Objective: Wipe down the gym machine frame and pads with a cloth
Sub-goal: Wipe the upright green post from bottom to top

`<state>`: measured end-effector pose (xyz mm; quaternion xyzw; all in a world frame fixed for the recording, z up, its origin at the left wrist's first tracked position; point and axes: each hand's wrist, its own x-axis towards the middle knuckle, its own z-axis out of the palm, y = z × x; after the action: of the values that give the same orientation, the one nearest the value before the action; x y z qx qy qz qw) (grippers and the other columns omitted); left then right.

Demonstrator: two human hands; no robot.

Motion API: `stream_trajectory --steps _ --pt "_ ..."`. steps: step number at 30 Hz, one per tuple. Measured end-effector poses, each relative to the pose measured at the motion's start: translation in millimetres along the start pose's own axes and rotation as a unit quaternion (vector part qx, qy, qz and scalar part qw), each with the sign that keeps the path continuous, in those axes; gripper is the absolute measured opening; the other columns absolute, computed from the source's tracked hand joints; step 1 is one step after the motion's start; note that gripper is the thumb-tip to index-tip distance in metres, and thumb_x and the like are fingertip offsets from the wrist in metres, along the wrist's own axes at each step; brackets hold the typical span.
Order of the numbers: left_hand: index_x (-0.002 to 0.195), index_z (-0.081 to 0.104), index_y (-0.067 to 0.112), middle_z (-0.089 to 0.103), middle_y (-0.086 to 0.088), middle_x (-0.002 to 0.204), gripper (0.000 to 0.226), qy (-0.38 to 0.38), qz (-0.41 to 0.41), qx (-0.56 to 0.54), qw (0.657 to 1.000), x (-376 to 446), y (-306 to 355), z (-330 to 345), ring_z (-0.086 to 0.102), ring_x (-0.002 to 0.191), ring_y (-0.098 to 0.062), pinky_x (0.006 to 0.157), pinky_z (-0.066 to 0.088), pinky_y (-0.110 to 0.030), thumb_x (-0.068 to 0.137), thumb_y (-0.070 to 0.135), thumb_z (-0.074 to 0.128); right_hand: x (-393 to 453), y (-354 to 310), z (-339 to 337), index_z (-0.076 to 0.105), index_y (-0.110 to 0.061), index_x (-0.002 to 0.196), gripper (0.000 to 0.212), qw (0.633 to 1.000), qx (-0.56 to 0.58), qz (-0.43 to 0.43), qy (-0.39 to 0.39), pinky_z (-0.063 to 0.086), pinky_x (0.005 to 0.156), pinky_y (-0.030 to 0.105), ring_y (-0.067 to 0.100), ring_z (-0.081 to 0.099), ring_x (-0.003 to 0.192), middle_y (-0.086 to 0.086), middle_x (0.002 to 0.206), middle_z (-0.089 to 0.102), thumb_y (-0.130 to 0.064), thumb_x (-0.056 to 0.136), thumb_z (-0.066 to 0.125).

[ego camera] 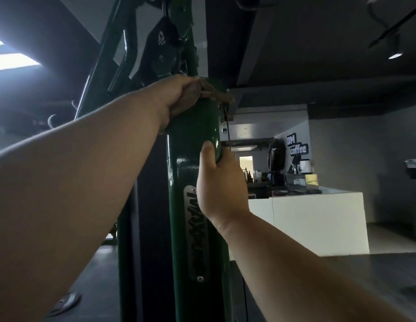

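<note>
Dim gym, coffee counter [318, 219] behind: left hand [179, 96] clamps a brown cloth [216, 92] high on the green post [193, 135], right hand [222, 182] gripping lower; firm overlapping downward strokes would clean best.

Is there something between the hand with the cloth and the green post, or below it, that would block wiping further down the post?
Nothing separates them: the left hand presses the cloth directly on the green post. Lower down, the right hand grips the post, just above and beside the metal nameplate. It would probably have to move aside.
</note>
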<state>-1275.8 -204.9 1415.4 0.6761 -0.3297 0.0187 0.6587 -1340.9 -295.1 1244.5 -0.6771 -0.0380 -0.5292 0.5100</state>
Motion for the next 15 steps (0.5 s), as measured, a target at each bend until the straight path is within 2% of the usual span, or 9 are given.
stream_trajectory --steps 3,5,7,11,13,15 --pt "0.132 0.07 0.019 0.076 -0.018 0.12 0.046 0.015 0.038 -0.022 0.999 2 -9 0 0.075 0.11 -0.035 0.095 0.059 -0.056 0.097 0.049 0.067 1 3 1 0.054 -0.029 0.082 0.042 1.0 0.002 -0.007 -0.008 0.05 0.066 0.04 0.015 0.059 0.065 -0.007 0.072 0.063 -0.063 0.1 0.037" --pt "0.121 0.071 0.016 0.077 -0.02 0.109 0.041 0.028 0.053 -0.03 0.998 -6 -19 3 0.077 0.103 -0.034 0.094 0.061 -0.051 0.1 0.051 0.064 2 5 0 0.056 -0.028 0.084 0.041 1.0 0.013 -0.008 -0.012 0.046 0.063 0.034 0.012 0.059 0.064 -0.008 0.072 0.063 -0.06 0.102 0.039" --pt "0.109 0.075 0.016 0.079 -0.016 0.1 0.039 0.027 0.043 -0.04 0.998 -15 -34 5 0.078 0.092 -0.03 0.085 0.063 -0.042 0.096 0.053 0.068 2 7 1 0.059 -0.028 0.087 0.04 1.0 0.027 -0.003 -0.015 0.047 0.063 0.035 0.012 0.061 0.064 -0.007 0.073 0.065 -0.06 0.102 0.04" --pt "0.114 0.076 0.014 0.079 -0.015 0.108 0.044 0.003 0.026 -0.02 0.999 -30 -38 7 0.078 0.091 -0.027 0.072 0.063 -0.035 0.096 0.053 0.068 1 9 2 0.059 -0.028 0.085 0.039 0.999 0.044 -0.012 -0.008 0.046 0.06 0.031 0.008 0.06 0.06 -0.008 0.068 0.064 -0.057 0.103 0.042" --pt "0.117 0.077 0.016 0.078 -0.015 0.112 0.045 -0.023 0.008 0.001 1.0 -28 -21 5 0.077 0.095 -0.029 0.076 0.064 -0.04 0.098 0.055 0.063 0 8 1 0.059 -0.028 0.084 0.038 0.999 0.039 -0.012 -0.014 0.043 0.059 0.027 0.005 0.058 0.057 -0.011 0.066 0.064 -0.056 0.104 0.042" --pt "0.116 0.079 0.018 0.079 -0.012 0.114 0.046 -0.034 -0.02 0.031 0.999 -22 -3 1 0.077 0.102 -0.029 0.087 0.062 -0.045 0.095 0.057 0.066 1 7 0 0.058 -0.028 0.083 0.039 0.999 0.031 -0.01 -0.015 0.042 0.058 0.026 0.004 0.059 0.056 -0.014 0.066 0.065 -0.056 0.105 0.041"
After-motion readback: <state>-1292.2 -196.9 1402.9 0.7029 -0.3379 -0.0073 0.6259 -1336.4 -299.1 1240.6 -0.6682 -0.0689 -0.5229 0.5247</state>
